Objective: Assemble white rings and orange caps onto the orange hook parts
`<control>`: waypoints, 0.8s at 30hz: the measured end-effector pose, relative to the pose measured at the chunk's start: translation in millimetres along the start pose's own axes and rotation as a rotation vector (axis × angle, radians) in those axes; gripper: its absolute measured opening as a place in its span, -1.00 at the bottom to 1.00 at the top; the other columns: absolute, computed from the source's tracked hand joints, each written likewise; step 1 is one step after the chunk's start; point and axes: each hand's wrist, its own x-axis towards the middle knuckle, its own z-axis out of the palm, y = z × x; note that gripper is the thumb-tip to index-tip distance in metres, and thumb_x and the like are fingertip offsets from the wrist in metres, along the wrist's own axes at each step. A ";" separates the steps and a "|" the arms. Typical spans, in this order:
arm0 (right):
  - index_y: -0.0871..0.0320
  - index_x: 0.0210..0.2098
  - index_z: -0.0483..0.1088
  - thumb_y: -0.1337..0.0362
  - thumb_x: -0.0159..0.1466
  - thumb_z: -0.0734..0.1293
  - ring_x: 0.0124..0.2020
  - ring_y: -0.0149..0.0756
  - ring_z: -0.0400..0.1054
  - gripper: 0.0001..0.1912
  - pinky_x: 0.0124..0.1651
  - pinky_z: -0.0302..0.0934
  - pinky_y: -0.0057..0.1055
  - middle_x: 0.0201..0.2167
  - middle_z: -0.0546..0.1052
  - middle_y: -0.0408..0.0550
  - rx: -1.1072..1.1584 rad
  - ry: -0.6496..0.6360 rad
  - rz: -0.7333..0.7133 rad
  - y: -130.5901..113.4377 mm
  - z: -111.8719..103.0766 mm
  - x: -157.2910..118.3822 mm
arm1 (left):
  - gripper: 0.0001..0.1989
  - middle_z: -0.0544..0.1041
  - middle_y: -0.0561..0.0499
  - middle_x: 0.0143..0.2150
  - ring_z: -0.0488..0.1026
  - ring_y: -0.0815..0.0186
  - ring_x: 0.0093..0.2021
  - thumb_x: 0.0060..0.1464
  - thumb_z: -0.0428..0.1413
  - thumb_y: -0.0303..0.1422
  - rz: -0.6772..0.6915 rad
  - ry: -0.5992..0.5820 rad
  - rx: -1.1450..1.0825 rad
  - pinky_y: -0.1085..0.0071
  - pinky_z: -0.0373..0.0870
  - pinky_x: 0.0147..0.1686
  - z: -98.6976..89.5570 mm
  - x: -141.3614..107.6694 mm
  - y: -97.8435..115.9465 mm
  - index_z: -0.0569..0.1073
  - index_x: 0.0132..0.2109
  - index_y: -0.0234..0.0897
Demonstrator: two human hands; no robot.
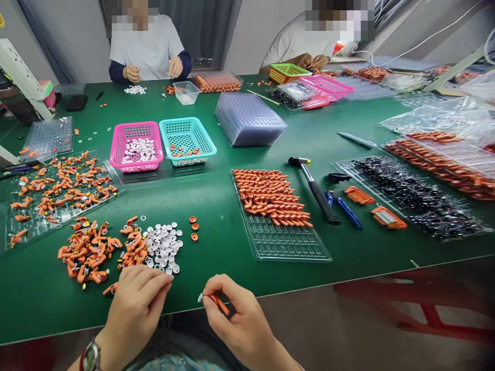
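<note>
My right hand (235, 314) is closed on a small curved orange plastic part (221, 305), with a white cap (200, 297) showing at its end by the fingertips. My left hand (139, 296) is pinched at the front of a pile of small round white caps (164, 245); whether anything sits between its fingertips is too small to tell. Left of the caps lie heaps of orange parts (87, 252) with yellow and metallic bits. Three round orange pieces (194, 226) stand in a column right of the white pile.
A clear tray (290, 242) holds rows of orange parts. Near it lie a hammer (319, 196), blue-handled pliers (348, 211) and a tray of black pieces (417, 198). Pink (116, 149) and turquoise baskets (211, 149) stand behind. Two people (149, 49) work across the table.
</note>
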 end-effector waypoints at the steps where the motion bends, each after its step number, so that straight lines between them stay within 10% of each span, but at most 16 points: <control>1: 0.12 -0.44 0.31 0.42 0.22 0.22 -0.60 -0.44 0.23 -0.87 -0.54 0.16 -0.52 -0.58 0.36 -0.22 -0.012 -0.006 0.016 0.2 -0.1 0.4 | -0.80 0.61 0.00 -0.25 0.47 0.20 -0.24 0.17 0.13 -0.53 -0.003 0.003 0.048 0.29 0.22 -0.15 3.5 5.3 -0.4 0.53 -0.13 -0.15; 24: 0.12 -0.44 0.27 0.38 0.22 0.21 -0.58 -0.42 0.17 -0.89 -0.51 0.10 -0.50 -0.56 0.29 -0.23 0.040 -0.102 0.122 1.6 5.1 2.8 | -0.82 0.55 -0.05 -0.28 0.45 0.21 -0.26 0.21 0.05 -0.52 -0.036 -0.058 -0.002 0.32 0.36 -0.22 14.7 20.1 1.8 0.53 -0.20 -0.23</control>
